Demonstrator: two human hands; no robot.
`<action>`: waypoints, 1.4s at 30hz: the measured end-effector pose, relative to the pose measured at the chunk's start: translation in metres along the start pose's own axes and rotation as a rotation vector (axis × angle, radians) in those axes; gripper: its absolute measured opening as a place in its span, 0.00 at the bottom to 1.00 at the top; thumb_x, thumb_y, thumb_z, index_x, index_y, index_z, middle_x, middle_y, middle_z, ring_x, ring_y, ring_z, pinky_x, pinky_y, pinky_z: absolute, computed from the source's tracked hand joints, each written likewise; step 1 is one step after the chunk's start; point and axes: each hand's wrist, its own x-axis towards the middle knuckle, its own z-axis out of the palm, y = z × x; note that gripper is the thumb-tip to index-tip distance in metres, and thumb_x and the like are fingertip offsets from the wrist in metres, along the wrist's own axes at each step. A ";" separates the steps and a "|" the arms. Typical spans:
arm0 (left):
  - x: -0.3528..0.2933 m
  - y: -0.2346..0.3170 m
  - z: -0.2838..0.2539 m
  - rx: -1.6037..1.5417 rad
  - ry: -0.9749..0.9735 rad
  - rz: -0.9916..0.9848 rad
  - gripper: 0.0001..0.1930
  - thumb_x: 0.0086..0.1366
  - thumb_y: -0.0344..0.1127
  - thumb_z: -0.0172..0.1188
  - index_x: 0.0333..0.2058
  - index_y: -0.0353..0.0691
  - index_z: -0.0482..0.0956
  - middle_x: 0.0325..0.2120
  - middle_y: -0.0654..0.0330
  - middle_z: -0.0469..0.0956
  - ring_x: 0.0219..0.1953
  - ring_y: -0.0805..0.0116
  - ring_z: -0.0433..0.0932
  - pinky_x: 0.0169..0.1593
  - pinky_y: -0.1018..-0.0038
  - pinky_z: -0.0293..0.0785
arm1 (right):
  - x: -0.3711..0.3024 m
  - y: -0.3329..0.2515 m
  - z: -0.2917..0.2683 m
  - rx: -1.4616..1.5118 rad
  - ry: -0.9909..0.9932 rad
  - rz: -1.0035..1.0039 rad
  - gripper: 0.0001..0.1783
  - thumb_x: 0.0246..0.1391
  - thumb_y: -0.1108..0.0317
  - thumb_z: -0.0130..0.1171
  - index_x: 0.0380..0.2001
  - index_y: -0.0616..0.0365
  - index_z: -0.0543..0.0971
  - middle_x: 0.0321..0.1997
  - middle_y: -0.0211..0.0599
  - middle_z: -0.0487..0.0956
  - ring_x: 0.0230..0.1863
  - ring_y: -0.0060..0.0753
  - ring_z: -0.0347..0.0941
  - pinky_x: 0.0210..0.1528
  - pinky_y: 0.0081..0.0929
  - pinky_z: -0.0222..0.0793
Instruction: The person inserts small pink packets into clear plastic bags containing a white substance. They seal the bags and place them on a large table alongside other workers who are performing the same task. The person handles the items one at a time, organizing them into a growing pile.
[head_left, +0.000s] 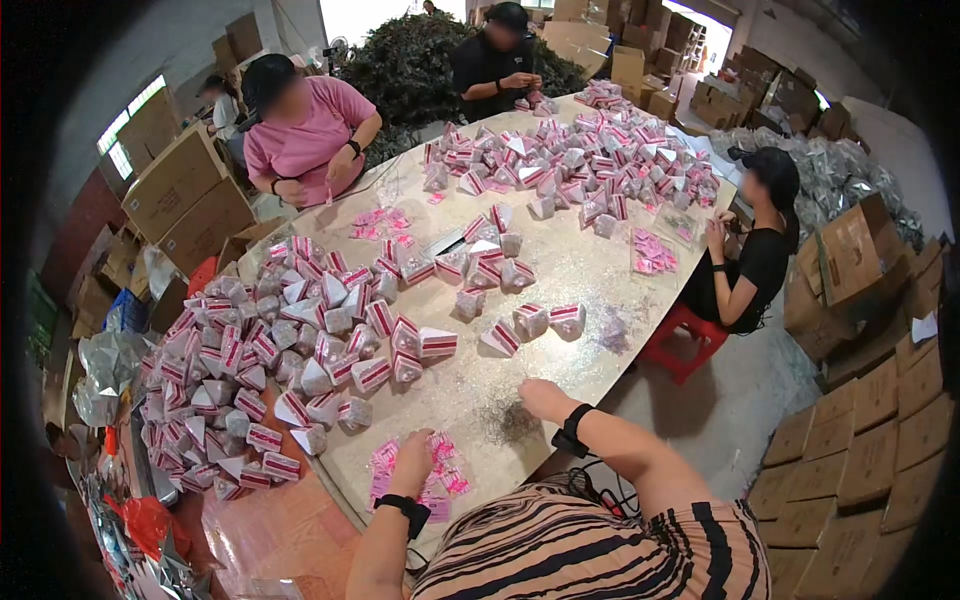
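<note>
My left hand (pixel 412 465) rests low on a spread of small pink printed tags (pixel 452 468) at the table's near edge. Its fingers point down among them and are too small to make out. My right hand (pixel 545 400) is beside a tangled heap of thin dark wire pieces (pixel 508 422), its fingers curled in; whether something small is between them is hidden. Just beyond lie small pyramid-shaped clear packs with pink-and-white striped labels, among them one pack (pixel 502 338) standing by itself. A large mound of the same packs (pixel 260 350) fills the table's left side.
Another mound of packs (pixel 600 150) covers the far end of the pale table (pixel 400 420). Across from me stand a person in pink (pixel 315 135) and one in black (pixel 490 65); another sits at right on a red stool (pixel 685 340). Cardboard boxes (pixel 860 450) are stacked at right.
</note>
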 end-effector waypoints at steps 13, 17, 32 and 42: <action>-0.028 0.015 -0.039 0.074 0.058 -0.022 0.16 0.53 0.28 0.55 0.43 0.38 0.76 0.32 0.46 0.78 0.35 0.49 0.76 0.40 0.62 0.71 | -0.002 -0.023 -0.003 0.148 -0.022 0.097 0.06 0.45 0.75 0.50 0.29 0.63 0.74 0.34 0.52 0.76 0.39 0.54 0.73 0.40 0.44 0.70; -0.034 0.025 -0.049 -0.009 0.122 -0.059 0.15 0.54 0.29 0.56 0.42 0.40 0.77 0.34 0.46 0.77 0.39 0.49 0.76 0.43 0.62 0.71 | 0.000 -0.016 0.012 0.067 -0.153 0.097 0.09 0.44 0.75 0.52 0.32 0.64 0.73 0.36 0.53 0.75 0.40 0.55 0.73 0.40 0.44 0.70; -0.041 0.033 -0.067 -0.239 0.174 -0.186 0.14 0.54 0.29 0.59 0.41 0.34 0.77 0.26 0.53 0.76 0.28 0.64 0.74 0.34 0.72 0.70 | 0.006 -0.021 0.011 0.002 -0.097 0.028 0.06 0.43 0.70 0.54 0.24 0.62 0.75 0.26 0.48 0.76 0.34 0.53 0.74 0.37 0.42 0.71; -0.037 0.027 -0.062 -0.544 0.208 -0.264 0.17 0.55 0.27 0.58 0.45 0.32 0.74 0.27 0.61 0.76 0.26 0.77 0.72 0.30 0.80 0.69 | 0.002 -0.019 -0.037 0.243 0.094 0.091 0.07 0.43 0.71 0.53 0.26 0.64 0.75 0.30 0.50 0.76 0.35 0.53 0.73 0.36 0.42 0.69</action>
